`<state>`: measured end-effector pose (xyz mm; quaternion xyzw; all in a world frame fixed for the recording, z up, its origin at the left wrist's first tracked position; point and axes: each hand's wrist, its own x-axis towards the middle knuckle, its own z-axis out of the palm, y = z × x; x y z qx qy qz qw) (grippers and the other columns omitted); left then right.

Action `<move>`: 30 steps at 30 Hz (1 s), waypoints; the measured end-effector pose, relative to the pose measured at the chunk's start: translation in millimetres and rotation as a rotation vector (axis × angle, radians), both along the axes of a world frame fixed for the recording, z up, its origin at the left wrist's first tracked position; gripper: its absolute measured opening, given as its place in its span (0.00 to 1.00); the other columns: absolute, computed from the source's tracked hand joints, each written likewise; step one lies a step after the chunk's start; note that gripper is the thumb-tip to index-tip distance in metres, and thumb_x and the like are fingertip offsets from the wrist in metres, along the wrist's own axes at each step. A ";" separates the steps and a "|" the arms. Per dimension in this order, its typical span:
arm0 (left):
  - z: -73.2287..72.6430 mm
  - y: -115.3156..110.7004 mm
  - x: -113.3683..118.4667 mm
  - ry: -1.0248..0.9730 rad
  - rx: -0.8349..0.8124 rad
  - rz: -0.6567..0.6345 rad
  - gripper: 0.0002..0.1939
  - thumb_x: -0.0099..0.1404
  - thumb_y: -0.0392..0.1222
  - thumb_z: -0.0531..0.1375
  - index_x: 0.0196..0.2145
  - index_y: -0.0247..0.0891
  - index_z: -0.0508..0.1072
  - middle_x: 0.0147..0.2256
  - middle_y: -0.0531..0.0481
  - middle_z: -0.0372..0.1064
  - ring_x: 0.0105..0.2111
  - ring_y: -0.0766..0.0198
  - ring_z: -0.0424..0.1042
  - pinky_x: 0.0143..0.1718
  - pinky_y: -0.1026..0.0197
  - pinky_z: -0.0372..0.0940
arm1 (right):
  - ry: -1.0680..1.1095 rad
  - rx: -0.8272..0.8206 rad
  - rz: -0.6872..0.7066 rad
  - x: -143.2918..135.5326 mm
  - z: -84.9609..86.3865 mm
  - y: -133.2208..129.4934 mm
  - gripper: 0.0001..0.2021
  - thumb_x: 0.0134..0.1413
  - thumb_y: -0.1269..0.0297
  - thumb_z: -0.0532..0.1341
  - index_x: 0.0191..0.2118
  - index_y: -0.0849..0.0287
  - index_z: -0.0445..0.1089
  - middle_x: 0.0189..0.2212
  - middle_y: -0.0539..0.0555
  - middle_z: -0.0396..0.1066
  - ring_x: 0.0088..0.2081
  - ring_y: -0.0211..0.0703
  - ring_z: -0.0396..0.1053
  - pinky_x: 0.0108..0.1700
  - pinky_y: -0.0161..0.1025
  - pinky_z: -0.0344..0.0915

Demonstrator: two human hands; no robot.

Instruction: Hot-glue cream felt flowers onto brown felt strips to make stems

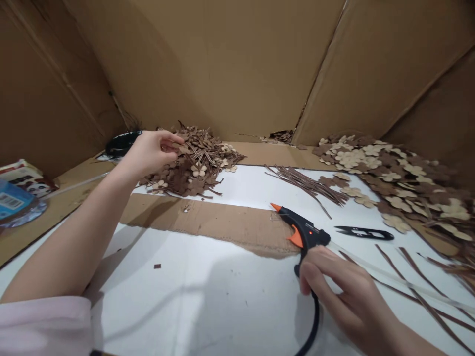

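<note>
My left hand (158, 151) reaches to the left side of a heap of brown and cream flower cutouts with thin strips (198, 165). Its thumb and forefinger are apart at the heap's edge; I see nothing held between them. In my right hand (341, 291) is the lower handle of a black and orange glue gun (309, 235), its fingers closed around it. The gun's orange nozzle points to the far left, over a torn cardboard strip (222, 225). A small red light glows on its body, and a black cord runs down from the handle.
Black thread snips (363, 233) lie right of the glue gun. Behind them is a bundle of brown strips (308, 183). Loose flower cutouts (404, 173) fill the far right. Packages (18, 193) sit at the left, and cardboard walls (237, 64) enclose the back.
</note>
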<state>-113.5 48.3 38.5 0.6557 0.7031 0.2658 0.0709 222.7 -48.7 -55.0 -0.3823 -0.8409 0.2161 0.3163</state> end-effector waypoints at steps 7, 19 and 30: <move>5.4 8.6 -14.6 -0.060 0.045 -0.003 0.21 0.55 0.49 0.60 0.40 0.28 0.72 0.36 0.46 0.71 0.31 0.68 0.63 0.37 0.64 0.58 | 0.023 -0.087 0.000 14.8 -4.9 -11.5 0.16 0.60 0.68 0.47 0.21 0.55 0.59 0.16 0.48 0.61 0.20 0.37 0.61 0.23 0.33 0.60; 18.1 22.5 -8.8 -0.186 0.059 0.014 0.24 0.52 0.40 0.64 0.46 0.28 0.70 0.31 0.47 0.71 0.28 0.69 0.64 0.35 0.63 0.57 | -0.080 -0.032 0.020 15.8 -1.2 -8.4 0.15 0.59 0.72 0.47 0.22 0.54 0.57 0.17 0.48 0.60 0.20 0.38 0.61 0.26 0.34 0.62; 23.0 67.4 -25.5 -0.098 -0.072 -0.026 0.11 0.45 0.32 0.66 0.31 0.32 0.77 0.28 0.48 0.76 0.29 0.64 0.69 0.37 0.57 0.64 | -0.005 0.083 0.060 12.3 -6.6 -3.4 0.17 0.59 0.73 0.46 0.20 0.57 0.57 0.15 0.47 0.57 0.18 0.34 0.57 0.21 0.31 0.58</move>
